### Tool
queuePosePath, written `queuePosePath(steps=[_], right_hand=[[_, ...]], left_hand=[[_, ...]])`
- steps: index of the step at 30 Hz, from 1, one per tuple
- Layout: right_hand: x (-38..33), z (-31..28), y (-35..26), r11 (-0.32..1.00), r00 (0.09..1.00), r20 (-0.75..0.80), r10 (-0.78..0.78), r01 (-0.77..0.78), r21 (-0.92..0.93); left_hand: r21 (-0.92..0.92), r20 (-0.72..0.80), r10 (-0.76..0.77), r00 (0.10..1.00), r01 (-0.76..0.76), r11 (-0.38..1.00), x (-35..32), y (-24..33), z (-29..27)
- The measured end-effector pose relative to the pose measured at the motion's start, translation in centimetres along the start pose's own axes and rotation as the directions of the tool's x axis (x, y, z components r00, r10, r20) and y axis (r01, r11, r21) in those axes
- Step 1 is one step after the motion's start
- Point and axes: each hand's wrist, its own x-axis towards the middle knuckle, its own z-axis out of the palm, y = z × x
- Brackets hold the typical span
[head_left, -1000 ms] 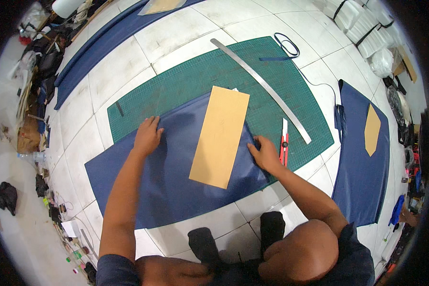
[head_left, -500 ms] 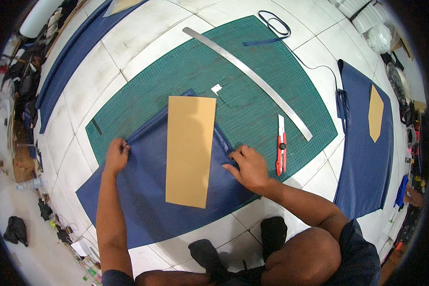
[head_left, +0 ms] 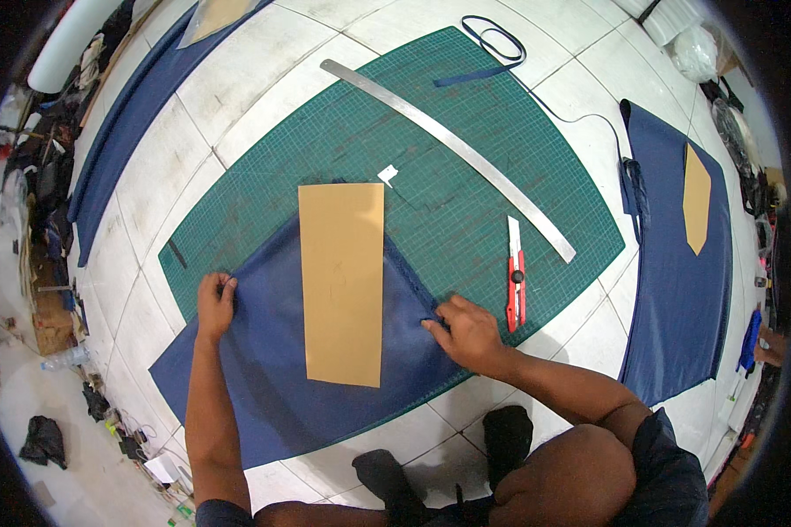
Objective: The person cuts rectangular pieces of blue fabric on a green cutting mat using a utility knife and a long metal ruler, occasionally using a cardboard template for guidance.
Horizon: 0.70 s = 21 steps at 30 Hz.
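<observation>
A navy blue sheet of fabric (head_left: 264, 351) lies over the near part of a green cutting mat (head_left: 466, 132). On top of it rests a tan cardboard rectangle (head_left: 343, 285), its far end reaching past the sheet's corner. My left hand (head_left: 215, 303) pinches the sheet's left edge between thumb and fingers. At the opposite edge my right hand (head_left: 466, 334) is closed on the fabric, thumb toward the cardboard. Right of that hand a red utility knife (head_left: 516, 281) lies on the mat, blade out and pointing away. A steel ruler (head_left: 457, 149) lies diagonally across the mat farther off.
A small white scrap (head_left: 387, 175) lies near the mat's middle. A thin blue strap (head_left: 492, 66) loops over the far edge. More blue fabric (head_left: 677, 299) with a tan pointed piece (head_left: 696, 198) is at right; a long blue roll (head_left: 123, 132) lies at far left on white tile.
The sheet's far corner has drawn back toward me behind the cardboard, and both hands have moved slightly nearer with its edges. The view has shifted a little.
</observation>
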Motion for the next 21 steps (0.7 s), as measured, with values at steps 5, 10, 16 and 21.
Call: queuePosePath(steps=[5, 10, 16, 21], right_hand=[[0.2, 0.0, -0.3, 0.998, 1.0, 0.024, 0.019, -0.018, -0.064], [-2.1, -1.9, 0.0, 0.992, 0.97, 0.236, 0.056, -0.026, -0.126], [-5.4, -1.3, 1.3, 0.992, 0.964, 0.253, 0.081, -0.053, -0.115], [-8.2, -0.9, 2.1, 0.995, 0.965, 0.251, 0.078, -0.091, 0.037]], left_hand=[[-0.019, -0.009, -0.014, 1.0, 0.014, 1.0, 0.3, -1.8, 0.6], [0.096, -0.082, 0.132, 0.988, -0.124, 0.988, 0.2, -0.6, 1.0], [0.218, -0.065, 0.181, 0.981, -0.163, 0.962, 0.3, -0.9, 0.9], [0.26, -0.066, 0.141, 0.988, -0.119, 0.958, 0.6, -1.7, 1.1]])
